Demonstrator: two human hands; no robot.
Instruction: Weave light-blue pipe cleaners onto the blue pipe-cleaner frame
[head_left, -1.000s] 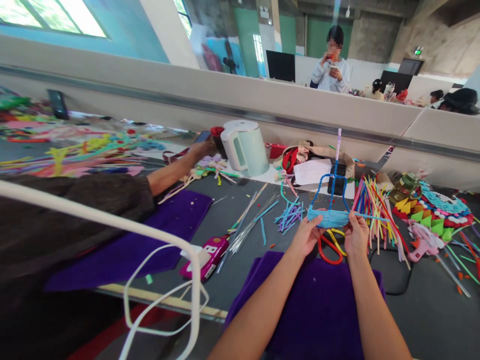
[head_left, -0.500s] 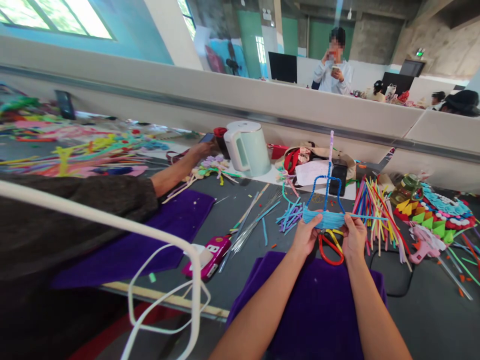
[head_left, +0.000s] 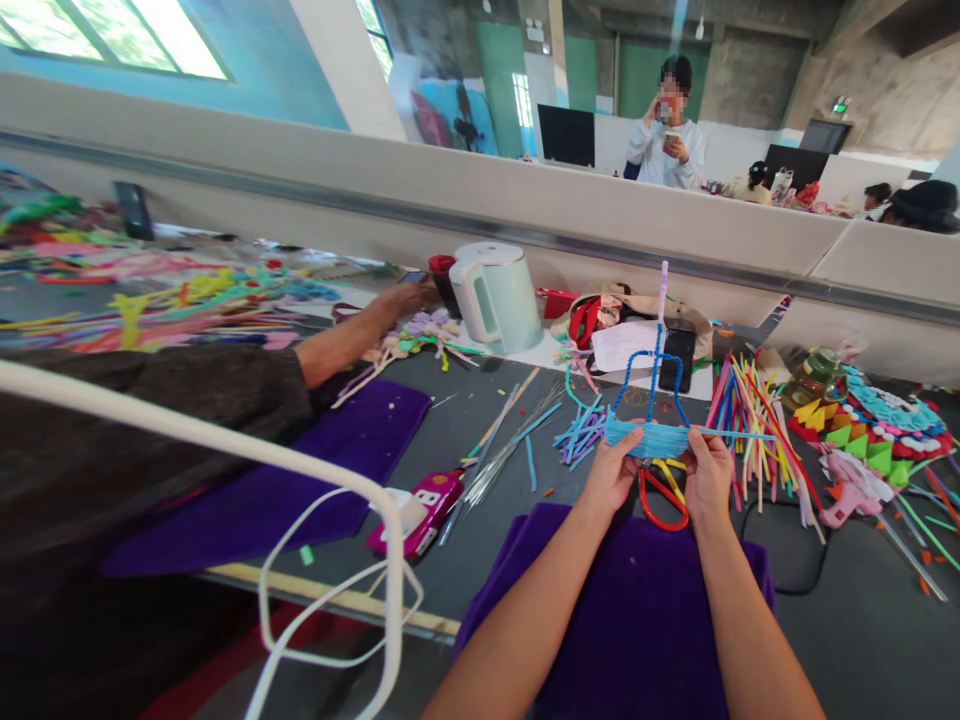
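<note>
Between my two hands is a pipe-cleaner figure (head_left: 646,438), its light blue band wound in rows, with a darker blue outline and an upright stem tipped in lilac above. My left hand (head_left: 615,470) pinches the band's left end, thumb in front. My right hand (head_left: 709,468) pinches the right end, where a loose light blue pipe cleaner (head_left: 742,435) sticks out to the right. Just below the band, scissors (head_left: 663,505) with red and yellow handles lie between my wrists, their blades hidden. Purple cloth (head_left: 630,610) lies under my forearms.
Left of my hands lie cut blue and purple pieces (head_left: 581,435) and a magenta device (head_left: 427,510). To the right are a bundle of coloured pipe cleaners (head_left: 754,410) and a pink glue gun (head_left: 851,490). A kettle (head_left: 510,300) stands behind. A co-worker's arm (head_left: 345,335) reaches in from the left.
The co-worker's hand at the left has drawn back slightly to the left. My hands and the pipe-cleaner figure hold almost the same position.
</note>
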